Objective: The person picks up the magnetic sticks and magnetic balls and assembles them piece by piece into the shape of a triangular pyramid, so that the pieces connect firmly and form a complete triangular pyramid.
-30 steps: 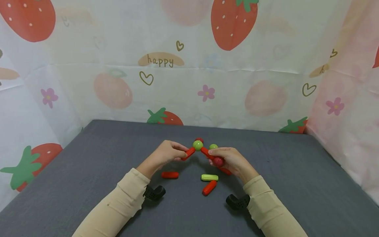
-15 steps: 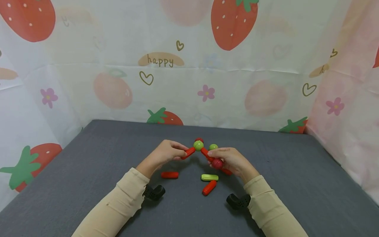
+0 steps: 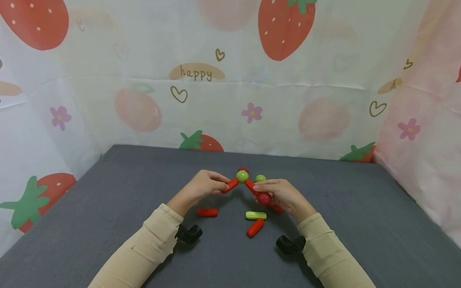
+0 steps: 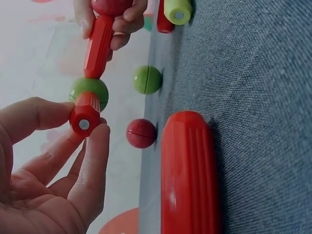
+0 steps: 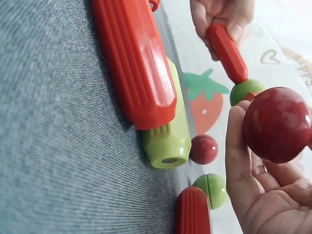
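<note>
My left hand (image 3: 203,187) pinches a red ridged rod (image 3: 232,185) between thumb and fingers; a magnet-like silver disc shows on its free end in the left wrist view. The rod's other end meets a green ball (image 3: 242,176), which also joins a second red rod (image 4: 98,46). My right hand (image 3: 282,195) holds that second rod, with a dark red ball (image 5: 278,125) at its near end. Together these pieces form a bent chain held above the table. In the right wrist view the ball hides much of the right fingers' grip.
On the grey table (image 3: 144,248) lie a red rod (image 3: 207,212) at left, a yellow-green rod (image 3: 255,215) with another red rod (image 3: 255,228) against it, and a red rod (image 3: 276,209) below the right hand. Behind the hands sit a green ball (image 3: 260,178) and a red ball (image 3: 243,169).
The dark red ball in the right hand has dipped slightly toward me, and the rod with it is a little steeper. Both hands keep their grips; the loose pieces lie as before.
</note>
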Demonstrator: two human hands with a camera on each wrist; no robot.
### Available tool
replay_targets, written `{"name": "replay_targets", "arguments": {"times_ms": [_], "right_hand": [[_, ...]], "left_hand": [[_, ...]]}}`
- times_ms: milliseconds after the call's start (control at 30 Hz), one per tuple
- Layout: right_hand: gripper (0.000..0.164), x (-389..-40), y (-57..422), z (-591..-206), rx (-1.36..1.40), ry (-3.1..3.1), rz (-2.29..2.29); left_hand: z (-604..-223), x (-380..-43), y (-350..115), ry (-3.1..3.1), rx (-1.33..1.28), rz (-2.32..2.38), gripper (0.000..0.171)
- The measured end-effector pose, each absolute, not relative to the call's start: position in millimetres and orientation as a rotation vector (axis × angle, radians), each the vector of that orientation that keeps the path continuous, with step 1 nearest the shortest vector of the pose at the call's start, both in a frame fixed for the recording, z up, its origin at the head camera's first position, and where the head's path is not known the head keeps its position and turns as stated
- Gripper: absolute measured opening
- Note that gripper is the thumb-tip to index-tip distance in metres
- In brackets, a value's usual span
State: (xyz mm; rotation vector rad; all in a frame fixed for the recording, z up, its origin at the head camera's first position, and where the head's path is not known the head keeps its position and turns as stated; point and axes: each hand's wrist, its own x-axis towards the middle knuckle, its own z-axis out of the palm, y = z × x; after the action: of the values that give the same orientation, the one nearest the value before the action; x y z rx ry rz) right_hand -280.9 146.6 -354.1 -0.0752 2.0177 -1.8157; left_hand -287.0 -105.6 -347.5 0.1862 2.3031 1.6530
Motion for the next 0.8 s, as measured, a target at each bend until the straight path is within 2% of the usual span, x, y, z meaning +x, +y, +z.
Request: {"name": "replay_targets", "arguments": {"times_ms": [800], "right_hand": [[0.04, -281.8, 147.7, -354.6, -0.047, 2.006, -1.853]], "left_hand": [[-347.7, -288.0, -108.3, 2.292, 0.184, 1.657, 0.029]]}}
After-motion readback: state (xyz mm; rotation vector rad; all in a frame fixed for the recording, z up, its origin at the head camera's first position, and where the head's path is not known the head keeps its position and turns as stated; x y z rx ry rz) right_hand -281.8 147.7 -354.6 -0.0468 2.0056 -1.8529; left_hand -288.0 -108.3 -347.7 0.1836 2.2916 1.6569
